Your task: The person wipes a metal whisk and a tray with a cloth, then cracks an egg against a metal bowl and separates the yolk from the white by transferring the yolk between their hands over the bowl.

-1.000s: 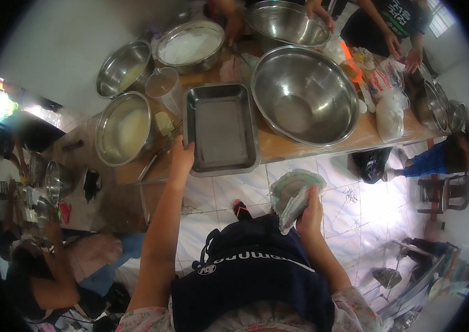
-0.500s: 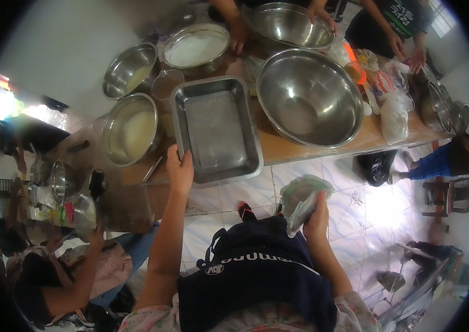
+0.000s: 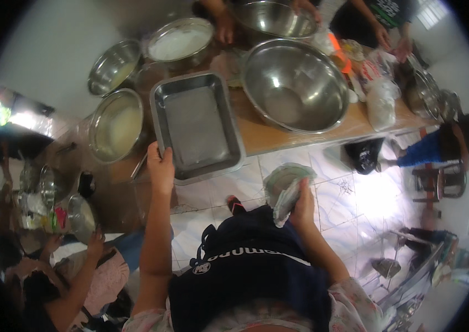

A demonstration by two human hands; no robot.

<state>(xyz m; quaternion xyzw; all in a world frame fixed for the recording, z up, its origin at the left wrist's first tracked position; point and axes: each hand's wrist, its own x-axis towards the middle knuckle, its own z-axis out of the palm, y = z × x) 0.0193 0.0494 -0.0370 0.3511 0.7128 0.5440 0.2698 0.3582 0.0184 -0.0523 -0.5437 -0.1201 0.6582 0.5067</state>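
A rectangular metal baking pan (image 3: 197, 133) with a raised rim juts over the table's near edge. My left hand (image 3: 161, 166) grips its near left corner, thumb on top of the rim. Over the floor to the right of the pan, my right hand (image 3: 302, 209) holds a folded, pale greenish cloth (image 3: 288, 182), part of it hanging down. Right of the pan stands a large, wide steel bowl (image 3: 295, 86); only a glossy inside shows. On the pan's left is a steel bowl of pale yellowish mixture (image 3: 117, 127).
Farther back are a bowl of white powder (image 3: 181, 41) and another steel bowl (image 3: 115, 67). Plastic bags (image 3: 381, 102) and an orange item (image 3: 340, 54) lie at the table's right. Other people's hands (image 3: 223, 27) work at the far side. A black bag (image 3: 364, 155) sits on the floor.
The view has shifted slightly, so the table and everything on it sit a little further left and up. My grips on the pan and the cloth look the same.
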